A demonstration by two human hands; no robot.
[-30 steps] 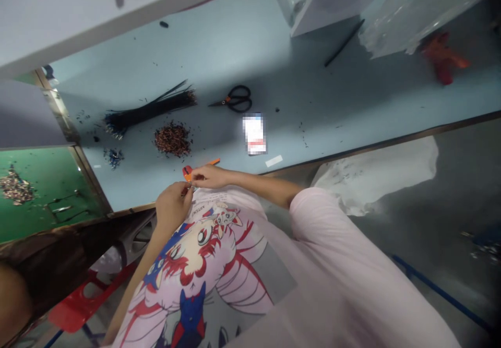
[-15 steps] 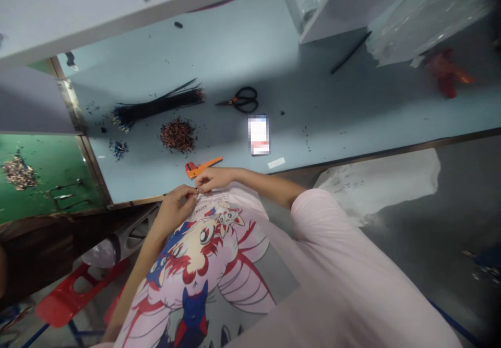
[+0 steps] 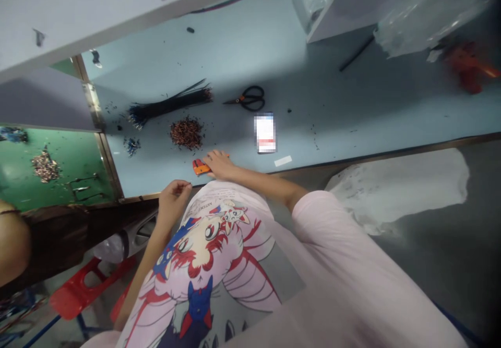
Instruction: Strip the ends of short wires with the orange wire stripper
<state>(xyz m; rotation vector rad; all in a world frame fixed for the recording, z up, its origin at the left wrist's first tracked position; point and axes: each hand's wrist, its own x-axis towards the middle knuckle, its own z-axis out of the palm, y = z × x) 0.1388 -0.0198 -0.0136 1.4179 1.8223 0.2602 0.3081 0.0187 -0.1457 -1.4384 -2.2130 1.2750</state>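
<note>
My right hand [image 3: 219,164] lies over the handle of an orange and red wire stripper [image 3: 199,167] on the table near its front edge, with the fingers curled over it. At the table edge to the left, my left hand [image 3: 174,194] is closed in a pinch. A tiny dark tip shows at its fingertips, too small to name. Beyond the stripper sits a heap of short copper-coloured pieces [image 3: 187,133]. Behind that heap lies a bundle of dark wires [image 3: 170,103], with black-handled scissors [image 3: 250,99] to its right.
A phone with a blurred screen [image 3: 265,133] and a white strip [image 3: 283,160] lie right of my right hand. Small blue scraps [image 3: 132,145] are at left. A shelf [image 3: 117,11] overhangs the back. Plastic bags and a red object [image 3: 467,69] stand at right.
My right hand has left my left hand's fingertips and moved forward onto the wire stripper. My left hand stays pinched by the table edge. The view has shifted slightly.
</note>
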